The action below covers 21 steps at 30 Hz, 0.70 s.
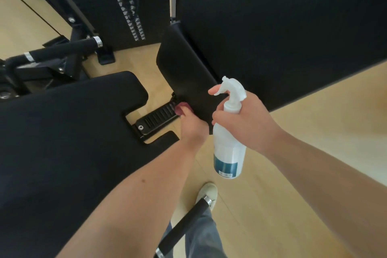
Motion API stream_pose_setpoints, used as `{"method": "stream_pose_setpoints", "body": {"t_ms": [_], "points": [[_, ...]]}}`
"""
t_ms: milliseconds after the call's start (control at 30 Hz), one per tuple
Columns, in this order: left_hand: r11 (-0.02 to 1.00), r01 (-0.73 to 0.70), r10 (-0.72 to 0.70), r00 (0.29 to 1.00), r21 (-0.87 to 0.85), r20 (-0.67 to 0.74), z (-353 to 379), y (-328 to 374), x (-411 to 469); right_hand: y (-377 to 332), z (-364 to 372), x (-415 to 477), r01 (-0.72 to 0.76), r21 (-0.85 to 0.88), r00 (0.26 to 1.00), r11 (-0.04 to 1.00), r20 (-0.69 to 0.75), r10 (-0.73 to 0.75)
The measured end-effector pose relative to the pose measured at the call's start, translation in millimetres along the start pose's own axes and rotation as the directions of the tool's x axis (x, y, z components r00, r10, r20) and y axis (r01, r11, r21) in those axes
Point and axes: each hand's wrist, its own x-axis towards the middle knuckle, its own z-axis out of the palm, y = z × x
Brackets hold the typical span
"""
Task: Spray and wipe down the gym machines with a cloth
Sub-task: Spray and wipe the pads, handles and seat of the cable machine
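Head view: right hand (249, 125) grips spray bottle (228, 151), finger on trigger; just beyond, left hand (193, 126) holds maroon cloth (182, 109) at black pad (184, 69) lower edge, so probably mid-wipe, next needs spraying the pad face

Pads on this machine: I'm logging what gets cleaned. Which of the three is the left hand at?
The narrow middle pad, between the wide seat and the big back pad; the left hand holds a cloth at its lower end.
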Motion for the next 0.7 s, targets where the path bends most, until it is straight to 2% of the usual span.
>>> {"method": "stream_pose_setpoints", "body": {"t_ms": [100, 167, 267, 333, 400, 467, 567, 700], "points": [[0.999, 0.039, -0.038, 0.997, -0.001, 0.073, 5.0, 5.2, -25.6, -1.2, -4.7, -12.2, 0.007, 0.006, 1.0, 1.0, -0.014, -0.007], [0.996, 0.048, -0.036, 0.988, -0.075, 0.15, 22.0, -10.8, -16.6, -3.2, -8.3, -21.9, 0.009, 0.0, 1.0, 1.0, -0.005, -0.009], [0.985, 0.04, -0.015, 0.989, -0.167, 0.15, 56.1, -48.4, 12.4, -7.6, -16.6, -33.6, 0.009, -0.011, 1.0, 1.0, -0.006, -0.009], [0.99, 0.031, -0.004, 0.982, -0.138, 0.191, 31.3, -20.9, -26.4, -11.6, -23.8, -41.9, 0.015, -0.032, 1.0, 0.999, -0.007, -0.016], [0.997, -0.024, 0.036, 0.985, -0.073, 0.168, -0.3, 13.4, -76.2, -15.9, -33.6, -52.3, 0.023, -0.065, 1.0, 0.998, -0.008, -0.024], [0.995, -0.031, 0.045, 0.988, -0.097, 0.147, -16.4, 28.5, -101.4, -21.5, -44.6, -65.7, 0.021, -0.093, 1.0, 0.995, -0.005, -0.021], [0.97, -0.015, 0.059, 0.983, -0.243, 0.174, -36.7, 49.7, -130.9, -29.6, -61.1, -87.6, 0.028, -0.108, 1.0, 0.994, 0.004, -0.027], [0.9, 0.025, 0.038, 0.99, -0.436, 0.137, -60.5, 79.7, -168.9, -40.7, -79.1, -113.7, 0.029, -0.158, 1.0, 0.987, 0.01, -0.028]]}}
